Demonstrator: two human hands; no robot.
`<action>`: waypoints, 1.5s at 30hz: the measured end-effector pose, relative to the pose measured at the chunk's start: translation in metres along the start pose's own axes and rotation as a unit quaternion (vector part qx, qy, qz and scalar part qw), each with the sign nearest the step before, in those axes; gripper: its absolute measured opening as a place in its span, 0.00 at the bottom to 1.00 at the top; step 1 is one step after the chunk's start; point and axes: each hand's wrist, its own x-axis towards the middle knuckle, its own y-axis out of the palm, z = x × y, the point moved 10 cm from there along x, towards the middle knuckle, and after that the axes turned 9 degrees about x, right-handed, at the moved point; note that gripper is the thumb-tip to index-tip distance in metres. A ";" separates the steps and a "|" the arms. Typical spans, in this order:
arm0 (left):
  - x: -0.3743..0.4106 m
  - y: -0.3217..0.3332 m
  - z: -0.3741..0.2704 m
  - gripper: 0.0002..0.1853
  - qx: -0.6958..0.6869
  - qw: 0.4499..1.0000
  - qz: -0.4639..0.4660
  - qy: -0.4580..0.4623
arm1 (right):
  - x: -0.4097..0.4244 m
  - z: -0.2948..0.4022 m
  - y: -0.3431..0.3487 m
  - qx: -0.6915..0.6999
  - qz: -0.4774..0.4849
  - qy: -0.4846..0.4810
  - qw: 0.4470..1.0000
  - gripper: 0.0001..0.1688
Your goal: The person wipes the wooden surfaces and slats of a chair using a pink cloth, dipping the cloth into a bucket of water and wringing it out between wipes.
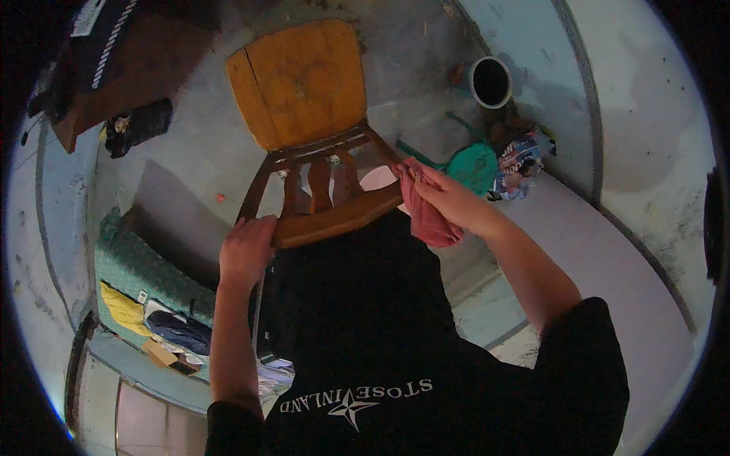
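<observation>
Before me stands a wooden chair [305, 85] with an orange-brown seat and a darker slatted backrest whose top rail is nearest my body. A dark line runs along the left part of the seat. My left hand [248, 248] grips the left end of the top rail. At the rail's right end, my right hand [442, 191] holds a crumpled red cloth [428, 219] against the backrest's right post. The cloth hangs down beside the rail, and part of it is hidden under my fingers.
A bin with a pale rim [490, 82], a green plastic stool or similar object [472, 168] and a printed bag [518, 168] are at the right. Dark brown furniture [137, 74] stands upper left. A green cushioned piece [154, 273] with clothes lies lower left.
</observation>
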 end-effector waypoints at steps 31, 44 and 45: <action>0.011 -0.023 -0.009 0.34 -0.077 0.997 0.020 -0.021 | 0.310 -0.195 0.055 0.516 0.240 0.097 0.816 0.14; 0.000 -0.015 -0.002 0.21 -0.043 0.999 0.007 -0.027 | 0.225 -0.154 0.051 0.488 0.138 0.157 0.847 0.15; 0.001 -0.014 -0.002 0.21 -0.036 0.999 0.002 -0.028 | 0.197 -0.135 0.047 0.498 0.118 0.159 0.844 0.15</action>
